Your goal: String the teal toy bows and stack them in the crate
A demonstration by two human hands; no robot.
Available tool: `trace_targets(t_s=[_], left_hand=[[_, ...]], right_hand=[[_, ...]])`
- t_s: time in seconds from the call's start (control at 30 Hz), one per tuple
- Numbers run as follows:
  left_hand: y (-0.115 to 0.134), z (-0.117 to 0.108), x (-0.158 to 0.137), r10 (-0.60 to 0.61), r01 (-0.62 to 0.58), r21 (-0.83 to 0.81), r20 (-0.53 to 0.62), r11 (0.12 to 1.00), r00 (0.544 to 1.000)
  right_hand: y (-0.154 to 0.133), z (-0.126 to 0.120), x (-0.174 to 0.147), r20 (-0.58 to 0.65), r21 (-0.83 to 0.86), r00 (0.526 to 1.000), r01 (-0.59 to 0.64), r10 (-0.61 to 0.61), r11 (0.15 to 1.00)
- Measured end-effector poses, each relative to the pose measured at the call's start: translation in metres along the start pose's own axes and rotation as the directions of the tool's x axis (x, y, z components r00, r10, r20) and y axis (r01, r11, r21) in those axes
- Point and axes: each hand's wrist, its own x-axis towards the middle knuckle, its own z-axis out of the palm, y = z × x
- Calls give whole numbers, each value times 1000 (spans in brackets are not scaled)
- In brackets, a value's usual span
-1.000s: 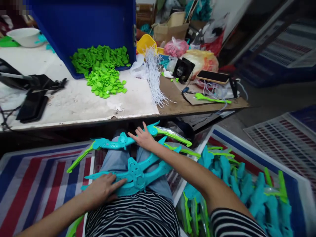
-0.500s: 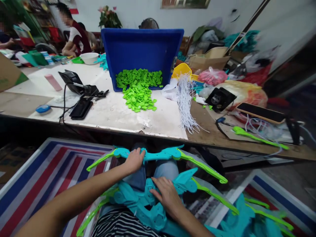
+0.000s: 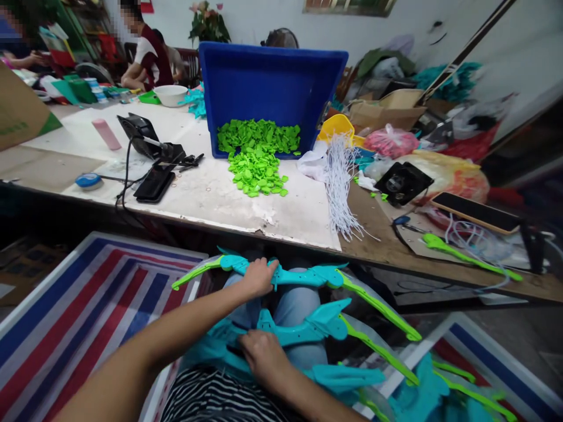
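In front of the worktop (image 3: 206,202), my left fingers (image 3: 273,267) clamp a turquoise, lime-armed frame (image 3: 301,278); farther from it, my right fingers (image 3: 250,340) (grip hidden, I can't tell) partly cover similar frames (image 3: 303,333)

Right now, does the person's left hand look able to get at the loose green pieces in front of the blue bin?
Likely yes, once the left hand leaves the far teal frame: only the near part of the table seems to lie between hand and green pieces.

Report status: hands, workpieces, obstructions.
Left hand on far turquoise-and-green plastic bow-shaped piece. Right hand at nearer turquoise plastic pieces, partly covering them. Grips unclear.
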Motion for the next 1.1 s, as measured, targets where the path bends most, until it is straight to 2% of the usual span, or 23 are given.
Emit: trace_targets(t_s=[0.03, 0.1, 0.17, 0.2, 0.27, 0.33, 0.4, 0.47, 0.53, 0.63, 0.73, 0.87, 0.9, 1.0, 1.07, 1.1], left_hand=[[1, 6, -1, 7, -8, -11, -26, 1000, 1000], [-1, 18, -2, 23, -26, -34, -82, 999, 996], [-3, 30, -4, 24, -31, -51, -128, 998, 991], [-4, 34, -4, 20, -29, -59, -145, 998, 989], [-3, 39, -4, 8, -20, -75, -163, 997, 987], [-1, 39, -3, 9, -23, -91, -156, 996, 988], [0, 35, -1, 25, -39, -111, -119, 993, 993], [-1, 28, 2, 60, -67, -138, -54, 988, 997], [-4, 23, 6, 89, -86, -170, 10, 982, 996], [-8, 18, 11, 59, -46, -209, 53, 977, 997], [-8, 17, 16, 3, 10, -224, 56, 974, 998], [-5, 14, 25, 20, 7, -210, 127, 978, 992], [-5, 12, 28, 34, -1, -206, 157, 978, 987], [-5, 10, 35, 73, -29, -202, 212, 979, 975], [-7, 10, 37, 86, -40, -210, 217, 977, 972], [-9, 9, 38, 90, -39, -223, 223, 974, 971]], right_hand=[[-2, -2, 1, -4, -9, 1000, 26, -26, 1000], [4, -17, 1, -43, 8, 983, 182, -181, 983], [27, -50, 9, -174, -4, 939, 301, -297, 954], [44, -72, 20, -290, -43, 915, 280, -280, 959], [89, -120, 53, -509, -110, 853, 73, -119, 991], [137, -165, 97, -662, -106, 748, -136, 32, 985], [176, -197, 141, -708, -72, 695, -248, 126, 966], [200, -216, 177, -685, -34, 695, -329, 218, 944], [208, -224, 199, -645, -10, 709, -381, 285, 925], [205, -223, 204, -629, -7, 714, -400, 306, 917], [201, -217, 185, -628, 3, 719, -381, 298, 925], [203, -204, 150, -499, 142, 804, -292, 324, 946], [204, -201, 143, -481, 159, 812, -291, 331, 944], [208, -194, 131, -550, 149, 765, -304, 334, 941], [212, -190, 126, -621, 134, 733, -247, 276, 960], [213, -189, 125, -638, 107, 739, -195, 218, 975]])
